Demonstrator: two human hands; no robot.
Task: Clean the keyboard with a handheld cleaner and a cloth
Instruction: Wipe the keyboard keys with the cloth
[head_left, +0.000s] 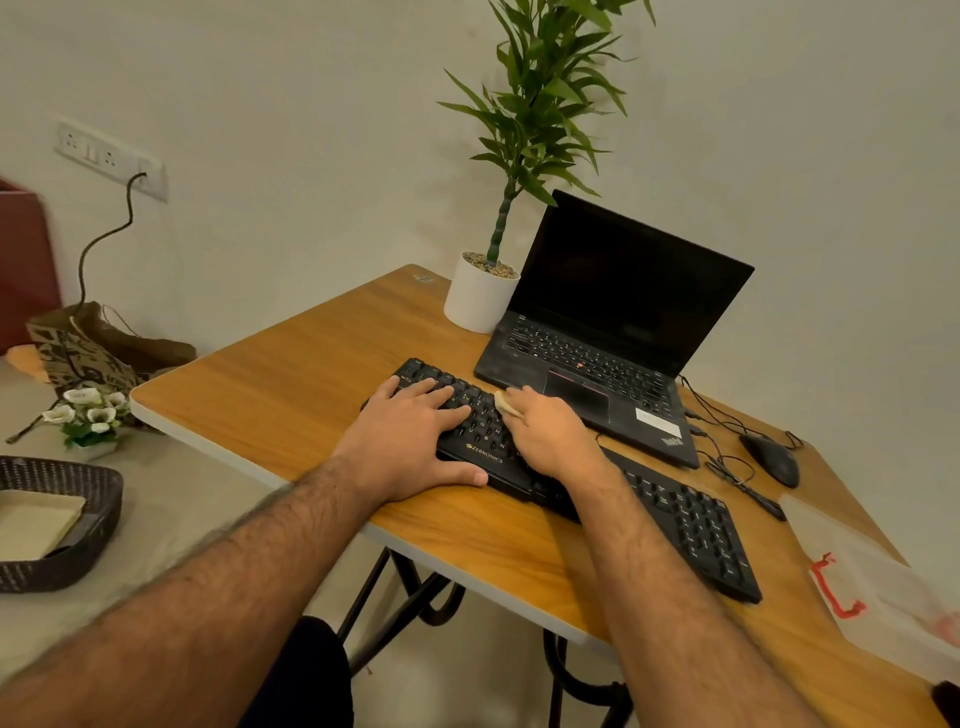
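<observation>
Black keyboard (691, 525) on wood table (291, 384) | L hand (410, 441) flat on keys, grip open | R hand (545, 431) grip pinching cloth (506, 402)

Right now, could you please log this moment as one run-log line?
step: wiping keys | left hand: flat on Zebronics keyboard, steadying | right hand: pinching cloth on keys | cleaner: unseen

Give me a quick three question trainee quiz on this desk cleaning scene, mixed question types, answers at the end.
1. True or false: the left hand lies flat on the black external keyboard.
2. What does the right hand hold? A small pale cloth B mouse C cable
3. Fill in: the white plant pot stands beside the open black ____.

Key
1. True.
2. A: the small pale cloth, held against the keys.
3. Laptop.
</observation>
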